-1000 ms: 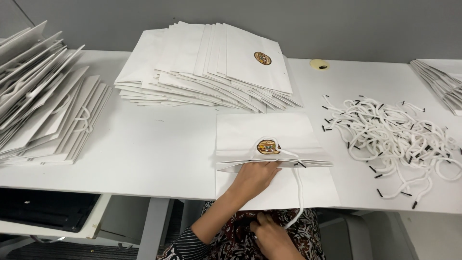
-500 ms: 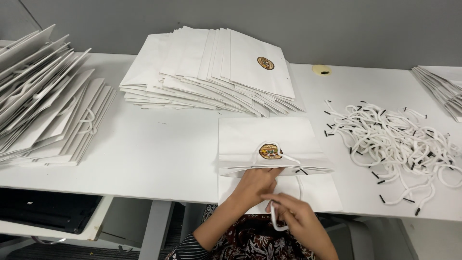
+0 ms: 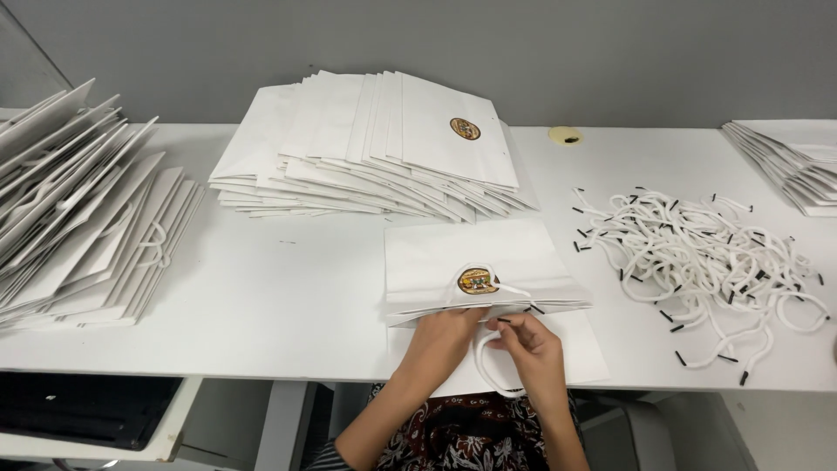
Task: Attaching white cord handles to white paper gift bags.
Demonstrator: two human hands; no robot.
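Observation:
A flat white paper bag (image 3: 471, 262) with a round brown sticker (image 3: 478, 281) lies at the table's near edge in front of me. My left hand (image 3: 446, 336) presses on the bag's folded top edge. My right hand (image 3: 527, 342) pinches a white cord handle (image 3: 488, 371) that loops down below the bag, right beside my left hand. A second cord end with a black tip (image 3: 534, 307) lies across the bag near the sticker.
A fanned stack of white bags (image 3: 366, 148) sits behind. Finished bags with handles (image 3: 78, 227) pile at the left. Loose white cords with black tips (image 3: 697, 253) lie at the right, more bags (image 3: 785, 166) at far right. A yellow tape roll (image 3: 565, 135) lies near the wall.
My right hand has come up from my lap to the bag's edge and taken hold of the cord loop beside my left hand. The view has tilted slightly.

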